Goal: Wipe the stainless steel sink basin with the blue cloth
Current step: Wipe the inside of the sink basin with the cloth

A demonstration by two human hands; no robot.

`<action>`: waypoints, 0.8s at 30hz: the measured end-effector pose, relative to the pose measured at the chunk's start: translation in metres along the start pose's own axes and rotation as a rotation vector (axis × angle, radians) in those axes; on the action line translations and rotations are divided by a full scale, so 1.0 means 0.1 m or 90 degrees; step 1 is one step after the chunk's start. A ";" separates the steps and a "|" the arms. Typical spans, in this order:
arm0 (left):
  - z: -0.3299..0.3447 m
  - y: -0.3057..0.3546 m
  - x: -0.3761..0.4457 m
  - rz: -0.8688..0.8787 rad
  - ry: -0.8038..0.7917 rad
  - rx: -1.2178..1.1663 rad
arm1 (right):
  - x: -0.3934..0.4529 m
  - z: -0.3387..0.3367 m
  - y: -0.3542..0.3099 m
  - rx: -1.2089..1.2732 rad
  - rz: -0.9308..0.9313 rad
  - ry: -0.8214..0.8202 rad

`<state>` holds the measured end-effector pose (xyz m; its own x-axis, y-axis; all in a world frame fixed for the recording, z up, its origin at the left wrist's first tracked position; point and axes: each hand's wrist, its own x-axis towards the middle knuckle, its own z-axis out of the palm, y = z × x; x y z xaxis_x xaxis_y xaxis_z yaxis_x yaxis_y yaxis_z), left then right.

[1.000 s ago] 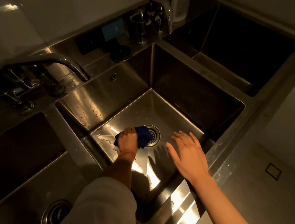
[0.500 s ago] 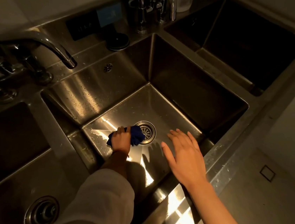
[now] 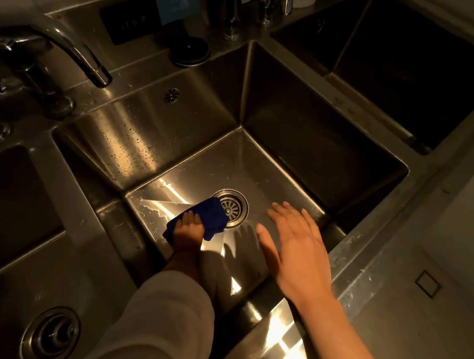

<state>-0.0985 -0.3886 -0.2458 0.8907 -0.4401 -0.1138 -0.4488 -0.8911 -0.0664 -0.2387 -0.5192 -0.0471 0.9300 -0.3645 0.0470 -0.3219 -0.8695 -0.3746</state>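
Left hand (image 3: 187,229) pressed blue cloth (image 3: 205,219) on sink basin (image 3: 257,165) floor, touching drain (image 3: 231,208) edge. Right hand (image 3: 295,246) hovered spread, empty. Best: firm overlapping strokes, work toward corners.

The left arm wears a loose, pale cream sleeve (image 3: 146,331) that ends short of the wrist, its cloth smooth and softly creased; the right forearm (image 3: 332,328) is bare, with no sleeve showing
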 end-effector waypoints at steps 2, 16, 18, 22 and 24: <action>0.02 0.02 -0.03 0.011 0.022 -0.009 | 0.00 0.00 0.00 0.000 0.001 -0.001; 0.12 0.13 -0.17 0.046 -0.076 -0.085 | 0.00 0.01 0.01 0.008 0.006 -0.002; 0.15 0.12 -0.16 0.036 -0.064 -0.088 | 0.00 0.01 0.01 0.010 0.008 -0.001; 0.16 0.13 -0.15 0.009 -0.054 -0.093 | -0.01 0.02 0.00 0.005 0.010 -0.009; 0.18 0.13 -0.15 0.000 -0.050 -0.098 | -0.01 0.02 0.00 0.002 0.012 -0.003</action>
<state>-0.1188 -0.3912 -0.2630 0.8797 -0.4357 -0.1907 -0.4273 -0.9001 0.0851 -0.2391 -0.5188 -0.0488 0.9245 -0.3796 0.0355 -0.3392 -0.8613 -0.3783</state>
